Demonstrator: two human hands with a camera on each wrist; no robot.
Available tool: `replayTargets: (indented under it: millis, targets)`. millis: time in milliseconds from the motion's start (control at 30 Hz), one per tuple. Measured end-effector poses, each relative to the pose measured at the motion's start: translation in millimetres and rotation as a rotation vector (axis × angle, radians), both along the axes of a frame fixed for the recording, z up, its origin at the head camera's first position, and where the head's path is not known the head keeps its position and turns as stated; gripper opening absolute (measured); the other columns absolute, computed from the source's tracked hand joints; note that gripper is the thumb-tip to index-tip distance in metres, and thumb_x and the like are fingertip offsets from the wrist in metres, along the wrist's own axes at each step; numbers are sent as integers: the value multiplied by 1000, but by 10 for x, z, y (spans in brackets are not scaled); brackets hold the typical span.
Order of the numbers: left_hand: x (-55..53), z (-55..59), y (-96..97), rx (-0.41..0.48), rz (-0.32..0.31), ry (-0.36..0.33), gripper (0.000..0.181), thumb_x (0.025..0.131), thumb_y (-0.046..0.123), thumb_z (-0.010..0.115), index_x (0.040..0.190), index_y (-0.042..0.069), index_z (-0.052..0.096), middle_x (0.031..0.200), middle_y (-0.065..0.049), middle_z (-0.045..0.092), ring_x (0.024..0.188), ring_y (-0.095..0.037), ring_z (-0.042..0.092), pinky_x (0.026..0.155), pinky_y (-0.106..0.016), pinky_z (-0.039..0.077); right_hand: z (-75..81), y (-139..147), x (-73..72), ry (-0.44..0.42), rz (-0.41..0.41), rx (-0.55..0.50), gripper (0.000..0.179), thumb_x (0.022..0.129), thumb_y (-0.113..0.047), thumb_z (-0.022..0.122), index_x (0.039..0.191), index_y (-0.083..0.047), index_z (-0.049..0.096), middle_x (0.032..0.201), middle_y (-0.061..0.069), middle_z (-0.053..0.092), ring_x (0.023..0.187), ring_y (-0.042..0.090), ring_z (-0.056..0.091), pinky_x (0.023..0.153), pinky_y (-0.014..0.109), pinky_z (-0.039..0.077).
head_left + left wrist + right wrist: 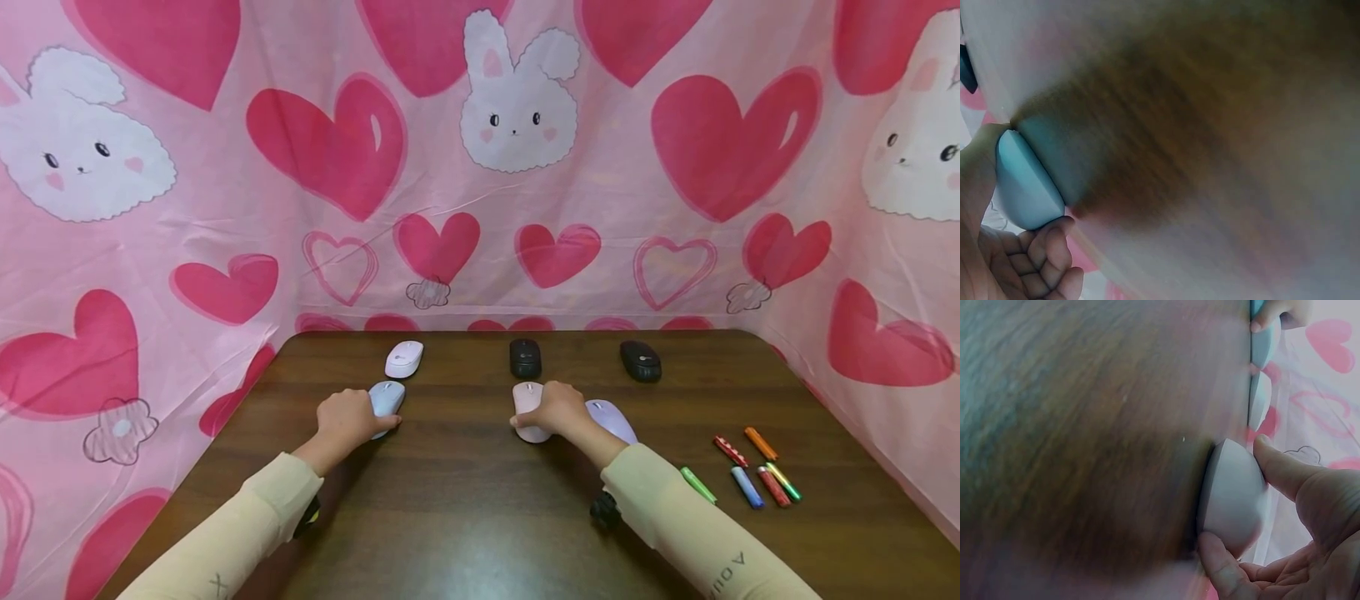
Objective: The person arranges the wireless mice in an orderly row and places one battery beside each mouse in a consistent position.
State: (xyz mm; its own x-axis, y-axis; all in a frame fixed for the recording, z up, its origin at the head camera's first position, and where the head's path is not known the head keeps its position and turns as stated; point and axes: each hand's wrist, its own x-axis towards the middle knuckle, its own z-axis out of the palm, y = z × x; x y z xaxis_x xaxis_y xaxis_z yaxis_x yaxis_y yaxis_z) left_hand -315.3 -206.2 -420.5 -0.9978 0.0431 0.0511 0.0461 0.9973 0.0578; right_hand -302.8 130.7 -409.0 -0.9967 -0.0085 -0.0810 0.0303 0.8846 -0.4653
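Note:
A light blue computer mouse (388,397) lies on the left half of the table. My left hand (347,417) holds it by its sides, thumb at the near right edge; the left wrist view shows the pale blue mouse (1030,184) between thumb and fingers. Right of the middle, my right hand (564,410) grips a pale pink mouse (527,410), its thumb along the left side. In the right wrist view the pink mouse (1232,497) sits between thumb and fingertips, close against the tabletop. A lavender mouse (612,420) lies just beyond the right wrist, partly hidden by the forearm.
Along the table's back edge lie a whitish mouse (404,359), a black mouse (525,358) and another dark mouse (641,362). At the right are several small coloured cylinders like batteries, among them a blue one (747,487) and an orange one (761,443). A pink heart-patterned curtain (525,200) surrounds the table.

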Motion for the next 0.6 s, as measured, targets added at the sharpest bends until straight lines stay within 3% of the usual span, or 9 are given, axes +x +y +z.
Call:
replayTargets:
  millis: [600]
  targets:
    - [-3, -50, -32, -1, 0, 6, 73, 69, 69, 72, 84, -2, 65, 71, -14, 61, 57, -26, 53, 48, -41, 46, -12, -19, 16, 6, 5, 3, 76, 67, -53, 84, 106, 8, 62, 90, 15, 64, 78, 27, 58, 73, 43, 48]
